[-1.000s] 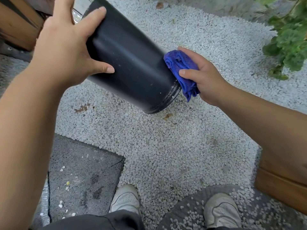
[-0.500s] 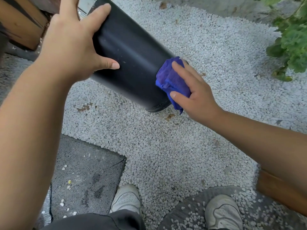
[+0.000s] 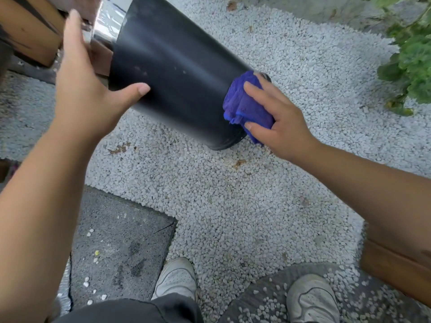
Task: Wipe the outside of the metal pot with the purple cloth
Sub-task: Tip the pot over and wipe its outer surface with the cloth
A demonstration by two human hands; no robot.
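A: Head view, item one?

B: Metal pot, black outside with a bright silvery rim at its upper end. It is being held tilted in the air over white gravel, base end pointing down to the right.

A: Who is holding it?

B: The left hand is bracing the upper wall, fingers spread and straight, thumb lying flat along the side. Spread rather than curled round it; the far side of the palm is hidden.

A: Item two?

B: Purple cloth, bunched. The right hand is clutching it, thumb and fingers pinching the wad and pressing it onto the pot's wall just above the base.

A: Progress?

B: Judging by position, wiping is going on at the base end. A few pale specks are showing on the mid-wall, so that stretch and the hidden far side likely remain.

A: Surroundings?

B: Dark paving slab, two pale shoes, green plant, wooden planks.
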